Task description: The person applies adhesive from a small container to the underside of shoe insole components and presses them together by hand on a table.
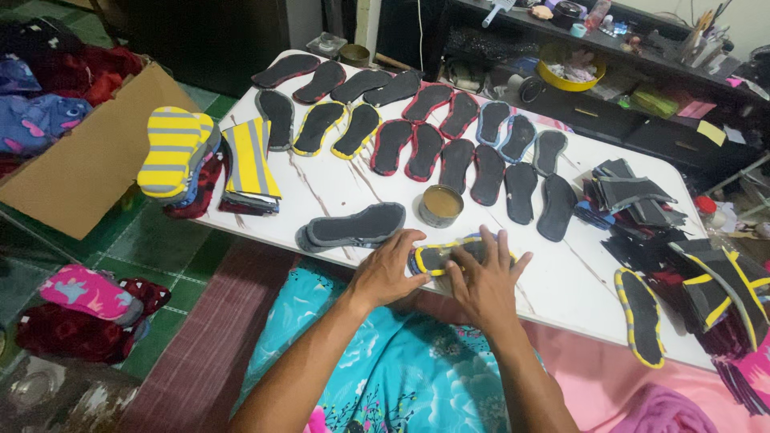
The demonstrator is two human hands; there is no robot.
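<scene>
The right hand [484,277] covers most of the yellow-edged sole [437,258], so its far end can't be made out. The left hand [387,269] hides its near edge. The cardboard box [88,172] runs off the left edge. Shelf clutter [642,48] up top is too small to identify. The strap pile [722,297] is cut off at the right.

Home slipper-making workshop: rows of dark soles [449,136] on white table [337,192], cardboard box [88,172], cluttered shelf [609,48].

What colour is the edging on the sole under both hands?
Yellow edging on a dark grey sole, pressed by the left hand and right hand; head view.
</scene>
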